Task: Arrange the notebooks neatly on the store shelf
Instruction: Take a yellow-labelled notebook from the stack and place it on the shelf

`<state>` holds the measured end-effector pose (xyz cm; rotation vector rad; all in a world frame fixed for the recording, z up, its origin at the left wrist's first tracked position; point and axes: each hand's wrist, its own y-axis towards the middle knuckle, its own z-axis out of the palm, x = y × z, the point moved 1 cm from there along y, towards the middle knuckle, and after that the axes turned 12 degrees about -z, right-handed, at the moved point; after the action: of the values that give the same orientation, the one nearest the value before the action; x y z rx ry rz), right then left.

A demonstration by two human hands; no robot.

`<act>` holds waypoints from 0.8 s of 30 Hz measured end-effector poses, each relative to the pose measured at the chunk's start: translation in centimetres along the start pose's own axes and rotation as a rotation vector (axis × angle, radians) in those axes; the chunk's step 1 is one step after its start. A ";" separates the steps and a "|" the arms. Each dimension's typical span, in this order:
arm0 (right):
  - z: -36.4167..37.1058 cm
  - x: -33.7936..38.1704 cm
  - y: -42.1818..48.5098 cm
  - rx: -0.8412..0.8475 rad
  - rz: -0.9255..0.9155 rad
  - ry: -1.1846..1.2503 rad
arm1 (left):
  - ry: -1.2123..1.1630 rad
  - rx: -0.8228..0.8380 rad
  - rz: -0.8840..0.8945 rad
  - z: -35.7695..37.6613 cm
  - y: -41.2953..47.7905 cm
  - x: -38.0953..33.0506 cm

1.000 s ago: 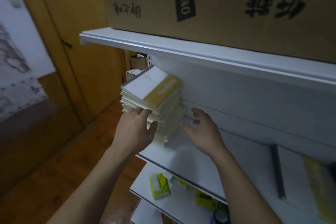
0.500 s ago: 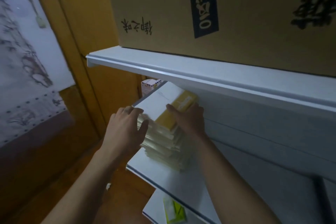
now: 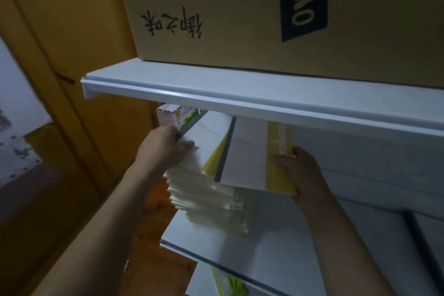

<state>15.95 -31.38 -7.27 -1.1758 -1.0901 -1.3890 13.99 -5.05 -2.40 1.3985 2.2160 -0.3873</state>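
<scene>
A tall stack of white and yellow notebooks (image 3: 211, 197) stands at the left end of a white shelf (image 3: 240, 245). My right hand (image 3: 300, 173) grips the yellow edge of the top notebook (image 3: 249, 154) and holds it lifted, shifted to the right of the stack. My left hand (image 3: 165, 146) presses on the left edge of the notebook beneath it (image 3: 209, 137), fingers curled over the corner. The stack's back is hidden under the shelf above.
The upper white shelf (image 3: 240, 94) overhangs the stack and carries a big cardboard box (image 3: 240, 12). A small striped packet (image 3: 171, 115) stands behind the stack. A wooden door (image 3: 79, 31) is at the left. Yellow-green packets (image 3: 228, 283) lie on a lower shelf.
My right hand went from the bare shelf to the stack's top, took the top notebook and pulled it up and to the right. My left hand slid up to the stack's upper left corner.
</scene>
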 end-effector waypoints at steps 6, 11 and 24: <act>0.2 0.3 -2.1 -0.051 0.060 0.370 | 0.051 -0.186 0.203 -0.4 0.8 -0.1; 2.9 -0.9 -4.6 -0.094 0.062 0.415 | -0.574 0.126 0.259 -0.4 -2.5 -1.6; 0.6 0.6 -7.3 -0.361 -0.056 0.483 | 0.058 0.047 0.334 0.4 3.4 3.0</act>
<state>8.71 -29.94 -6.91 -0.9797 -0.5477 -1.8461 16.04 -1.48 -4.25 1.7870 1.9773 -0.2856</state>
